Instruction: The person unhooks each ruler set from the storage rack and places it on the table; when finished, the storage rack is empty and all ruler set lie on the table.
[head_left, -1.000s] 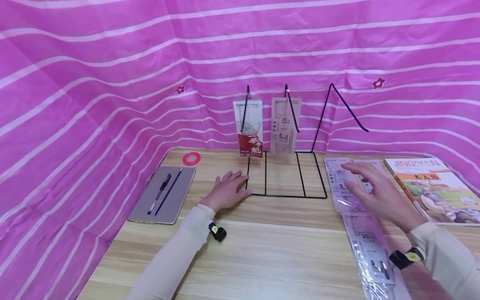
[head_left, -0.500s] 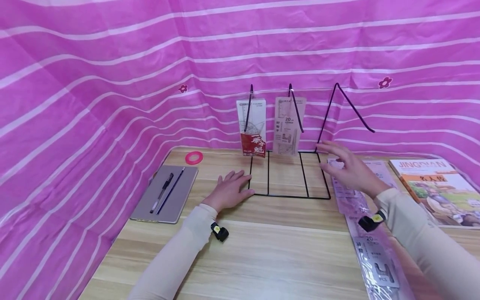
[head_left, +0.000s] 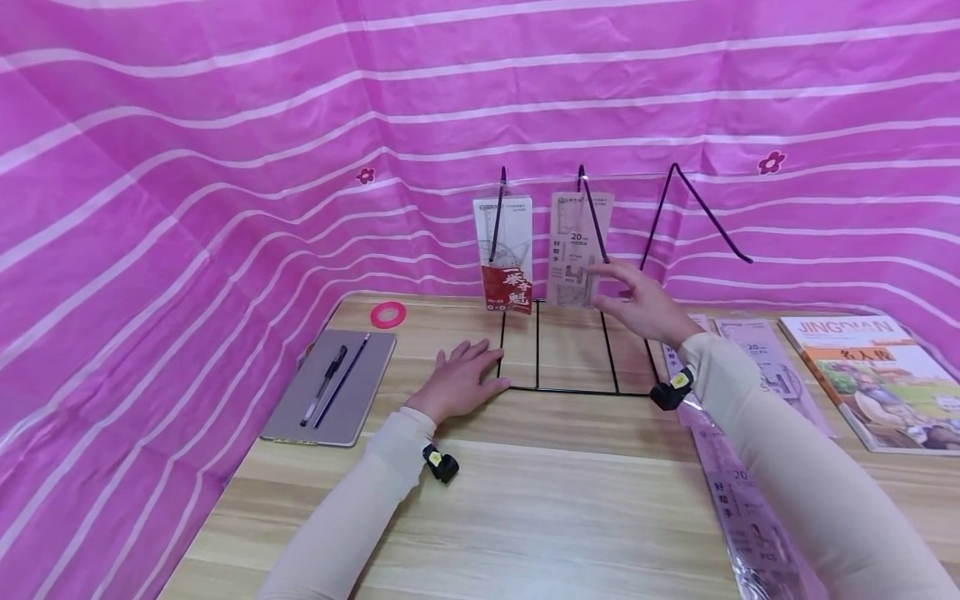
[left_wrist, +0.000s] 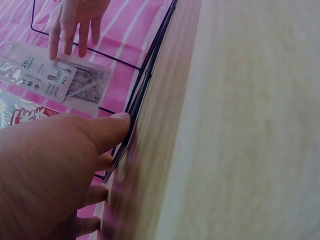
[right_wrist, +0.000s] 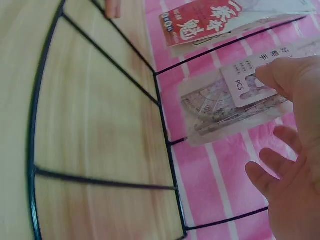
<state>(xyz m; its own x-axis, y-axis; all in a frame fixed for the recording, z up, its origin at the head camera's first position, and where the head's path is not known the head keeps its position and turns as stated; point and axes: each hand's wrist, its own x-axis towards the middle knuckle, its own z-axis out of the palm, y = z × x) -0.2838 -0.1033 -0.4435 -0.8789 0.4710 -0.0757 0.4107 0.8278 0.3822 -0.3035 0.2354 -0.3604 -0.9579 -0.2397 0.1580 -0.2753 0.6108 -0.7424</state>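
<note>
head view | magazine [head_left: 873,383]: corner past right edge | nearest packet [head_left: 742,517]: cut off below, partly behind right sleeve [head_left: 817,483] | right hand [head_left: 641,307] touching hanging pink packet [head_left: 566,250]: cannot tell

One second ago my right hand [head_left: 647,311] hung above the flat packs; half a second ago its fingers reached the lower end of the right-hand hook [head_left: 710,210]. The hand has since advanced leftward: index fingertip and thumb are now at the right edge of the hanging ruler pack [head_left: 576,242]. Contact cannot be confirmed. To the right of my fingers, the right flat pack [head_left: 761,358], previously more covered, shows more fully.
</note>
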